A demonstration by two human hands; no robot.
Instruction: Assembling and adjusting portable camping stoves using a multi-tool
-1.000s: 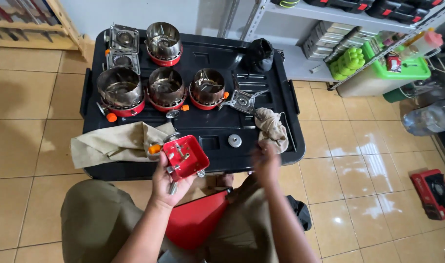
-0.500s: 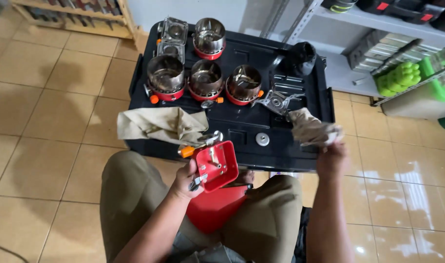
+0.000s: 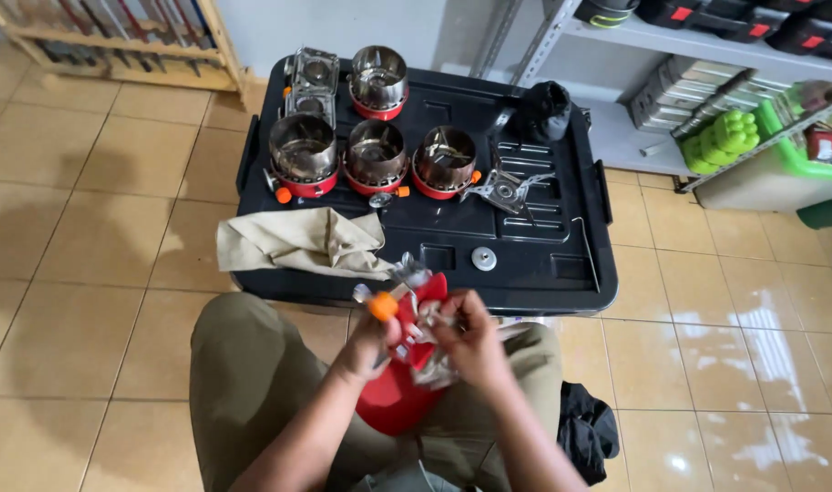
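Observation:
My left hand (image 3: pixel 368 344) grips a small red camping stove (image 3: pixel 430 293) with an orange knob (image 3: pixel 384 306), held over my lap. My right hand (image 3: pixel 472 339) presses a greyish rag (image 3: pixel 431 321) against the stove's near side. A red rounded case (image 3: pixel 390 408) lies on my lap just under both hands. Right in front of them stands a black plastic box (image 3: pixel 545 266). Its lid carries several round steel-and-red stoves (image 3: pixel 376 151), a beige cloth (image 3: pixel 297 242), a folded metal burner (image 3: pixel 505 189) and a small metal disc (image 3: pixel 483 259).
A black pouch (image 3: pixel 543 109) sits at the box's far right corner. Grey metal shelving (image 3: pixel 707 64) with green items (image 3: pixel 721 141) stands behind right, and a wooden rack (image 3: pixel 115 41) behind left. A black cloth (image 3: pixel 587 428) lies on the tiled floor by my right leg.
My right hand has carried the rag from the box's right side back to the stove. Both hands now meet over my lap, closer to me.

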